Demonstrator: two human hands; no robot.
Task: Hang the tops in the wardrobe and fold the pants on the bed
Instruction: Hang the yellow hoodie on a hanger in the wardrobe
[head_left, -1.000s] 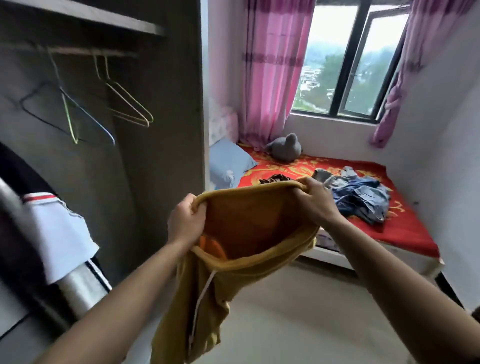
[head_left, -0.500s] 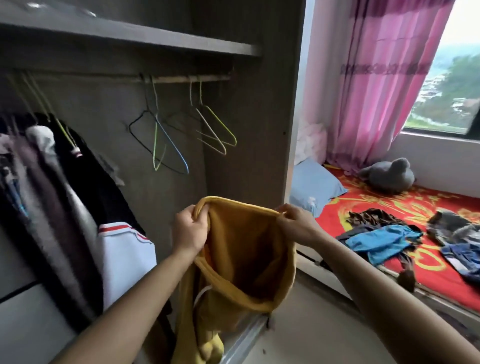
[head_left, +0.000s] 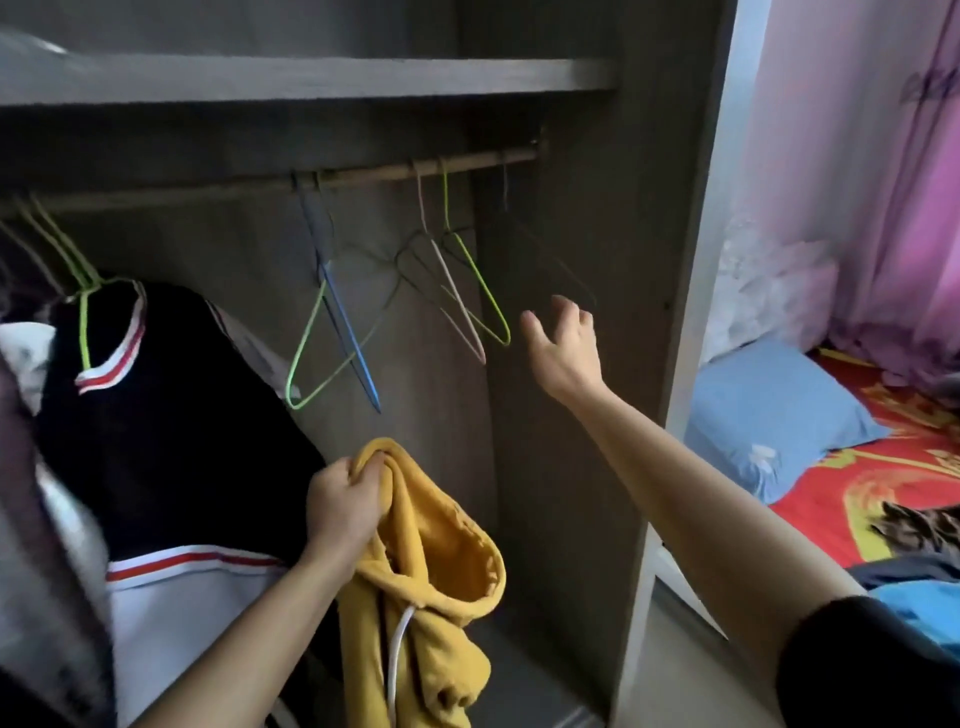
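My left hand (head_left: 343, 506) grips a bunched fold of a yellow hooded top (head_left: 431, 577) with a white drawstring, which hangs down in front of the open wardrobe. My right hand (head_left: 563, 345) is raised inside the wardrobe, empty, its fingers spread. It is just right of a pink and a yellow-green wire hanger (head_left: 467, 296) on the wooden rail (head_left: 395, 174). A thin dark hanger (head_left: 550, 265) hangs just above my fingers. Further left hang a green and a blue hanger (head_left: 332, 332).
A black top with red and white trim (head_left: 156, 415) hangs at the left of the rail with other garments. The wardrobe's side panel (head_left: 675, 312) stands right of my arm. Beyond it lies the bed with a red cover (head_left: 883, 483), a blue pillow (head_left: 779, 415) and loose clothes (head_left: 919, 551).
My right hand has let go of the yellow top and risen toward the hangers. The top now hangs from my left hand alone. My view has turned left, into the wardrobe.
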